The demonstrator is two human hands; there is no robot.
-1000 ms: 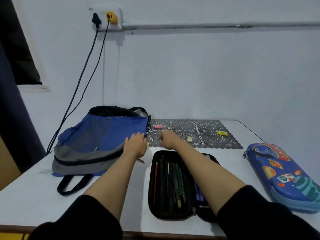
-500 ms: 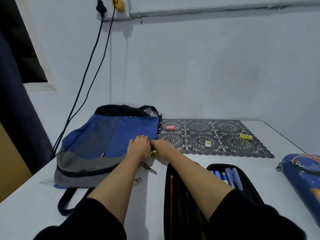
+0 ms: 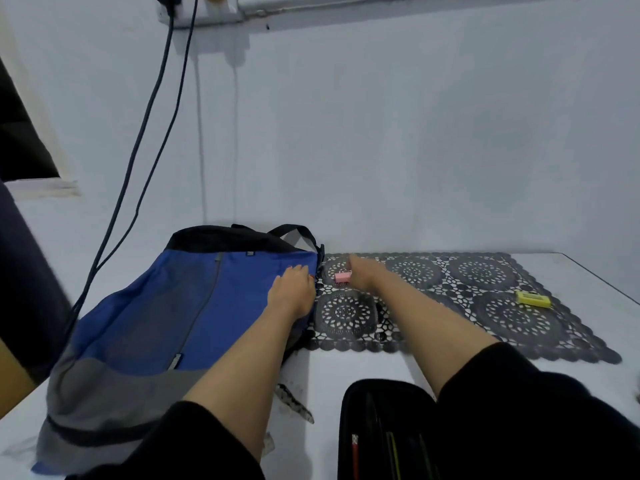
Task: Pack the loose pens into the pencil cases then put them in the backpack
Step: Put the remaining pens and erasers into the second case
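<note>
The blue and grey backpack point(image 3: 166, 320) lies flat on the white table, its black top toward the wall. My left hand point(image 3: 292, 289) rests on the backpack's right edge with the fingers laid on the fabric. My right hand point(image 3: 362, 275) reaches over the dark lace mat point(image 3: 485, 306), right beside a pink eraser point(image 3: 341, 277) that it partly covers; its fingers are blurred. The black pencil case point(image 3: 377, 420) lies open at the bottom edge with pencils inside, my right sleeve over part of it. A patterned pen point(image 3: 294, 403) lies loose by the backpack.
A yellow eraser point(image 3: 533, 297) sits on the mat's right side. Two black cables point(image 3: 145, 133) hang from the wall socket down behind the backpack. The table's right edge point(image 3: 602, 282) runs diagonally. A dark curtain point(image 3: 24, 271) stands at the left.
My right hand moved from the backpack's edge farther out over the mat to the pink eraser. My left hand slid up along the backpack's right edge. The view shifted forward, hiding the blue case.
</note>
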